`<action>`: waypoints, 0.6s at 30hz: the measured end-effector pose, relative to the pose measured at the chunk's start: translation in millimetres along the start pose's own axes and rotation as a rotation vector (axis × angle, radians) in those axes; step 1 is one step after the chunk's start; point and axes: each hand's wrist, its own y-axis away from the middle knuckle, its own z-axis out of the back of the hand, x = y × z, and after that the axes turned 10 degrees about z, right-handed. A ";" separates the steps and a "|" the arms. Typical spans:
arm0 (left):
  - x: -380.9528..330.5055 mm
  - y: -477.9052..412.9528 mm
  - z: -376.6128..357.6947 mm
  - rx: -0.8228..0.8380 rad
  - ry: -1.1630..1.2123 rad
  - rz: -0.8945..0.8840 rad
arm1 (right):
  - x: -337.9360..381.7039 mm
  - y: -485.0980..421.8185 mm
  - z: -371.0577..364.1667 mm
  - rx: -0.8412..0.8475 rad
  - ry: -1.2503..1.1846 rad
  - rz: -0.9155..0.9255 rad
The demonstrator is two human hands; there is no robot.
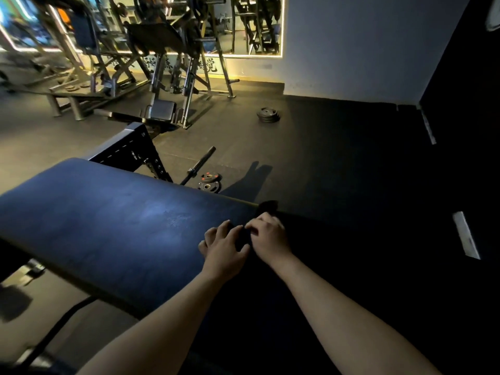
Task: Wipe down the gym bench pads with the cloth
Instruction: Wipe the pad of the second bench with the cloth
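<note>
Here: cloth bunched at the pad's right end

Head view, dim light. The dark, soft fabric cloth (268,206) lies bunched on the long dark-blue padded vinyl bench pad (108,226), at its shadowed right end by the far edge. The left hand (223,249) and right hand (269,238) sit side by side, fingers curled into the cloth, both grasping it. Judgement: the cloth is light and limp, best wadded under a palm. The pad looks smooth, firm and probably slick.

Left hand (221,247), right hand (267,236) gripping cloth (268,205), on bench pad (108,217)
</note>
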 end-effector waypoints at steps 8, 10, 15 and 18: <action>29.7 21.7 9.7 0.032 -0.042 0.055 | -35.3 -15.4 21.5 0.034 0.110 0.023; 34.2 29.6 8.5 0.019 -0.031 0.062 | -53.8 -17.8 30.0 -0.014 0.143 -0.115; 33.8 37.9 5.2 -0.007 -0.041 0.087 | -22.7 1.0 17.9 -0.002 0.060 -0.080; 32.7 39.5 5.5 0.000 -0.077 0.104 | 10.5 20.9 3.7 0.095 0.001 0.079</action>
